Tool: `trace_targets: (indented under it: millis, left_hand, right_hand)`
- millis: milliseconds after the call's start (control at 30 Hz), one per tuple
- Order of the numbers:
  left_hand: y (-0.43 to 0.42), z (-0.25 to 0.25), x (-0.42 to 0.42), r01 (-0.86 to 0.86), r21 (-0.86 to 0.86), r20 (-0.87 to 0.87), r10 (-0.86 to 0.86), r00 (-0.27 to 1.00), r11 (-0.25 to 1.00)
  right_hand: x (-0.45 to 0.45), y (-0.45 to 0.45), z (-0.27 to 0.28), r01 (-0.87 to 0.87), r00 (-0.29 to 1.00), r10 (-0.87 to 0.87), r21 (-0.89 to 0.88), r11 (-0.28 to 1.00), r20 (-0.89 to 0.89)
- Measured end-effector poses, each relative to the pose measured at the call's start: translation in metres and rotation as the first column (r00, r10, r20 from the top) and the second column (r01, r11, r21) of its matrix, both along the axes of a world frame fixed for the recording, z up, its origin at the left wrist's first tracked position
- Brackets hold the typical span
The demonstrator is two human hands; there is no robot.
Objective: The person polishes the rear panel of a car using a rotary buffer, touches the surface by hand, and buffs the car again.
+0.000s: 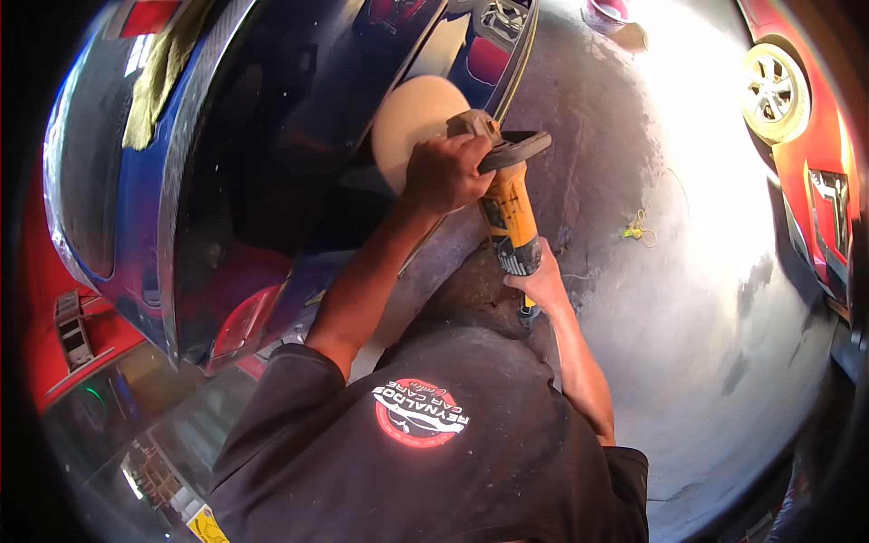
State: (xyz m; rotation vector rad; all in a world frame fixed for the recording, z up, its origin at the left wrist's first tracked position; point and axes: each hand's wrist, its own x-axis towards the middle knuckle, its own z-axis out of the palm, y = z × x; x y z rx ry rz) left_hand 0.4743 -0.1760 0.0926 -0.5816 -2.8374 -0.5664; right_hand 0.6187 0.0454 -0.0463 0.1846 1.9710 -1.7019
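Note:
My left hand (448,172) is closed around the front handle of a yellow and black power polisher (511,206). Lower down, my right hand (540,276) grips the black rear part of its body. A round, pale pad (418,127) sits at the tool's head, against or very near the side of a dark blue car (317,118); whether it touches cannot be told. The fingers of my left hand wrap over the handle by the pad, and the car's glossy panel shows reflections.
A yellowish cloth (156,86) lies on the blue car at upper left. A red car (815,109) stands at the right. On the concrete floor (625,344) are a yellow-green cord (638,230) and, farther off, a reddish bucket (608,13).

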Motion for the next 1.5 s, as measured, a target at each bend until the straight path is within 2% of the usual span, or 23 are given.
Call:
trace_targets:
  millis: [167, 200, 333, 500, 633, 667, 767, 800, 900, 933, 1033, 1100, 1200, 1267, 1333, 1500]
  left_hand:
    - [0.008, 0.007, -0.055, 0.043, -0.021, 0.003, -0.043, 0.999, 0.999]
    - [0.008, 0.004, -0.058, 0.064, 0.017, -0.086, -0.062, 0.994, 0.998]
    - [0.008, 0.006, -0.037, 0.038, -0.071, 0.002, -0.038, 0.999, 0.997]
    - [0.006, 0.004, -0.013, 0.041, -0.086, 0.067, -0.035, 0.997, 0.995]
    - [0.012, 0.006, -0.047, 0.054, -0.078, -0.021, -0.056, 0.998, 0.995]
    - [0.014, 0.004, -0.061, 0.059, -0.075, -0.044, -0.063, 0.997, 0.995]
    - [0.021, 0.000, -0.099, 0.069, -0.088, -0.079, -0.076, 0.994, 0.994]
    - [0.024, -0.002, -0.110, 0.076, -0.074, -0.139, -0.086, 0.987, 0.994]
    - [0.026, 0.001, -0.102, 0.049, -0.078, -0.108, -0.057, 0.993, 0.996]
    - [0.023, -0.001, -0.091, 0.056, -0.100, -0.093, -0.066, 0.994, 0.993]
    - [0.025, 0.006, -0.038, 0.033, -0.082, -0.015, -0.034, 0.999, 0.996]
    - [0.028, 0.007, -0.002, -0.007, -0.149, 0.001, 0.007, 1.000, 0.989]
    - [0.022, 0.001, 0.025, 0.025, -0.089, 0.107, -0.016, 0.994, 0.996]
    - [0.025, -0.002, 0.018, 0.040, -0.099, 0.094, -0.031, 0.995, 0.994]
    - [0.029, -0.004, 0.003, 0.048, -0.118, 0.058, -0.041, 0.997, 0.992]
    - [0.038, -0.013, -0.092, 0.070, -0.138, -0.020, -0.073, 0.997, 0.988]
  right_hand:
    - [-0.055, 0.000, 0.013, 0.001, 0.998, -0.003, 0.038, 0.999, 0.064]
    - [-0.057, -0.001, 0.012, 0.001, 0.999, -0.004, 0.052, 0.999, 0.053]
    - [-0.038, -0.001, 0.004, -0.017, 0.999, 0.016, 0.016, 1.000, 0.045]
    - [-0.008, -0.004, 0.006, 0.010, 0.993, -0.003, -0.063, 0.998, 0.116]
    - [-0.038, -0.003, 0.013, 0.024, 0.996, -0.021, -0.039, 0.999, 0.090]
    - [-0.050, -0.004, 0.014, 0.063, 0.998, -0.062, -0.062, 0.996, 0.023]
    - [-0.083, 0.000, 0.010, 0.090, 0.994, -0.086, -0.057, 0.994, 0.068]
    - [-0.090, 0.002, 0.008, 0.080, 0.996, -0.079, -0.014, 0.997, 0.048]
    - [-0.094, 0.007, 0.014, 0.028, 0.998, -0.030, 0.037, 0.999, 0.062]
    - [-0.088, 0.009, 0.022, 0.030, 0.997, -0.030, -0.007, 1.000, 0.071]
    - [-0.046, 0.016, 0.003, -0.022, 0.998, 0.027, -0.074, 0.997, 0.064]
    - [-0.020, 0.021, -0.003, -0.099, 0.988, 0.102, -0.030, 0.995, 0.117]
    - [0.005, 0.025, -0.009, -0.138, 0.979, 0.137, -0.009, 0.990, 0.149]
    - [0.005, 0.025, -0.007, -0.151, 0.973, 0.150, -0.008, 0.988, 0.174]
    - [-0.007, 0.022, -0.007, -0.088, 0.984, 0.091, -0.031, 0.996, 0.153]
    - [-0.080, 0.015, -0.013, 0.013, 0.996, -0.008, -0.051, 0.999, 0.085]
